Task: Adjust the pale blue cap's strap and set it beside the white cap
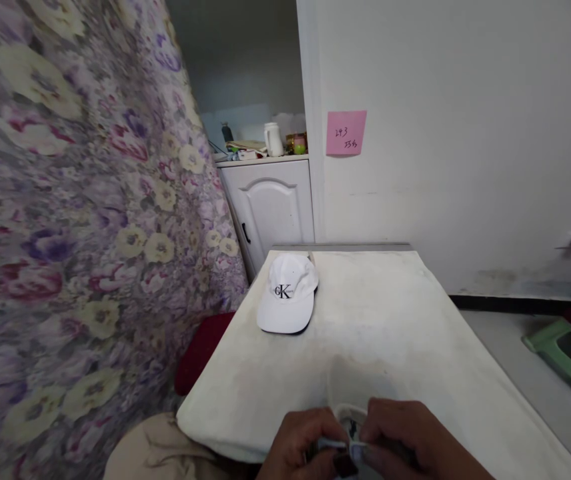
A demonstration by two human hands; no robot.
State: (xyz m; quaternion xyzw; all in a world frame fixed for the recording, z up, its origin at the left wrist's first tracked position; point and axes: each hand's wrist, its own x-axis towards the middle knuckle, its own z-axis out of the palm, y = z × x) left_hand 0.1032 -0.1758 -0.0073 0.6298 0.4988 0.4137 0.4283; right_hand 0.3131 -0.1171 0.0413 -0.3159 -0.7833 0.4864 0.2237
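At the near edge of a white table (390, 320), my left hand (305, 443) and my right hand (405, 437) are pressed together with curled fingers. Between them they pinch a small whitish item (351, 427) with a dark patch; I cannot make out what it is. A white baseball cap (288, 293) with a dark logo lies at the far left of the table, well beyond both hands.
A floral purple cloth (65, 220) hangs along the left. A white cabinet (270, 207) with a jug and small items stands behind. A pink sticky note (346, 133) is on the wall. A green stool (570, 357) sits on the floor at right.
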